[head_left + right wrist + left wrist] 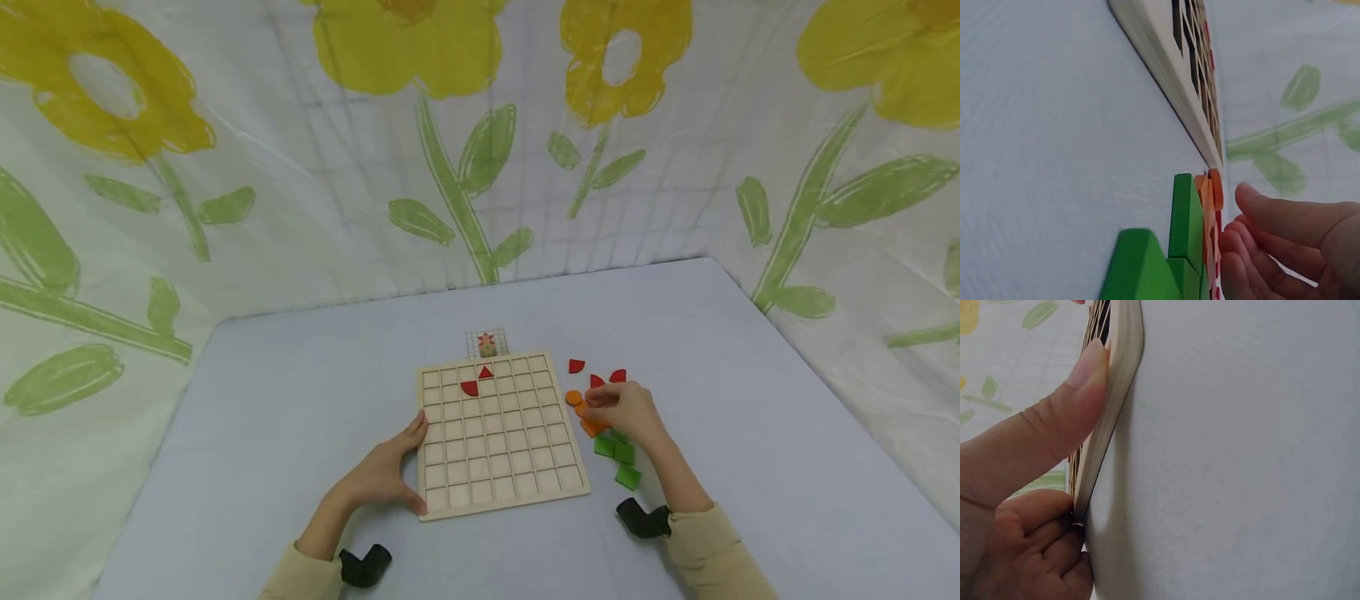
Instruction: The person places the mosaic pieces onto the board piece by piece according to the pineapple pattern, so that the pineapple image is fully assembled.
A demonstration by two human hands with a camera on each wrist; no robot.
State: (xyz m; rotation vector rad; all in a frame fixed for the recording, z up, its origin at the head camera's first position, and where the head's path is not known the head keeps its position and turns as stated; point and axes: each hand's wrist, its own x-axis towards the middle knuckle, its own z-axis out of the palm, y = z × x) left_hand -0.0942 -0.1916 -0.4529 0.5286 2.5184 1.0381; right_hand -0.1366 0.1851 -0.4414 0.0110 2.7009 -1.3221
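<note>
A square wooden grid board (498,433) lies on the table. In its upper rows sit a red triangle (486,372) and a red quarter-circle piece (469,388). My left hand (382,471) rests along the board's left edge, thumb by the near corner and fingers farther up. The left wrist view shows the thumb (1079,394) against the wooden side. To the right of the board, my right hand (628,410) hovers over loose pieces, fingertips close above the red and orange ones. A gap shows between its thumb (1285,212) and bent fingers, with no piece visible there.
Right of the board lie red quarter-circles (576,366), orange pieces (573,397) and several green pieces (627,477). A small pattern card (487,342) touches the board's far edge. Behind the pale table (300,400) hangs a flowered curtain (330,183).
</note>
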